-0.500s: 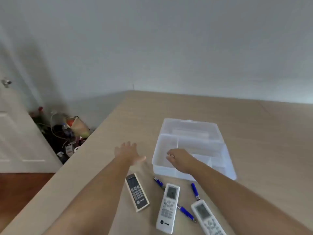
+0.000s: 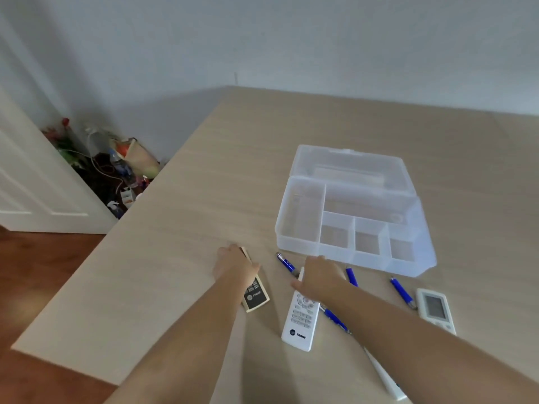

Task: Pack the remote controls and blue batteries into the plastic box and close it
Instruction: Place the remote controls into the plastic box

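Observation:
The clear plastic box (image 2: 291,214) stands open on the table, its lid (image 2: 350,164) laid back and its compartments bare. My left hand (image 2: 233,265) lies over the far end of a beige, dark-faced remote (image 2: 256,297), fingers wrapped on it. My right hand (image 2: 319,277) covers the top of a white remote (image 2: 300,323). Both remotes rest flat on the table. A third remote (image 2: 434,309) lies to the right. Blue batteries lie in front of the box: one (image 2: 285,262) between my hands, two (image 2: 351,277) (image 2: 402,293) further right, one (image 2: 335,319) under my right forearm.
The wooden table (image 2: 204,214) has its left edge over a brown floor. A pile of clutter (image 2: 116,170) and a white door (image 2: 29,185) stand at the left. Another white object (image 2: 388,380) pokes out beneath my right arm.
Both hands have pulled back from the box toward me and come down onto the remotes. The camera view has tilted down and left.

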Tool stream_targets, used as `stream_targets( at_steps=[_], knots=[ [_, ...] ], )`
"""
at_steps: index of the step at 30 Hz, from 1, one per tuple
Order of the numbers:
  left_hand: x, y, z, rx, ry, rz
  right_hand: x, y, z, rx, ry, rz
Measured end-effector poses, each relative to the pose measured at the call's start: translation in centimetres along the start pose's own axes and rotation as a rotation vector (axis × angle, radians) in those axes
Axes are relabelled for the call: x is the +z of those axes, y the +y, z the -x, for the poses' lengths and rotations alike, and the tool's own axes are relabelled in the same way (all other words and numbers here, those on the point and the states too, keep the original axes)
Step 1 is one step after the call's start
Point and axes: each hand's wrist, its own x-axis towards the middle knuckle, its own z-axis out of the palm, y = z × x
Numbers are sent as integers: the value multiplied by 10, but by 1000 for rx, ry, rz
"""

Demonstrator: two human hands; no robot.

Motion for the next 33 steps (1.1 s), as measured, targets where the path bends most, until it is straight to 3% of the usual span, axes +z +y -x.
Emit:
stream_targets(
  at_steps=[9,11,14,22,29,33],
  knots=[
    [-1,4,-8,-63,-31,170,14,-9,-11,187,-12,-256],
    [-19,22,4,26,7,170,-4,6,-5,160,42,-290],
    [-26,32,-6,25,-16,192,-20,6,-8,138,5,-328],
    [-69,75,-8,212,121,175,-81,20,6,4,-25,-514],
    [-76,130,5,482,202,191,-127,72,-14,146,195,-794],
    [-54,153,-9,571,184,43,-141,96,-41,215,307,-870]
  ],
)
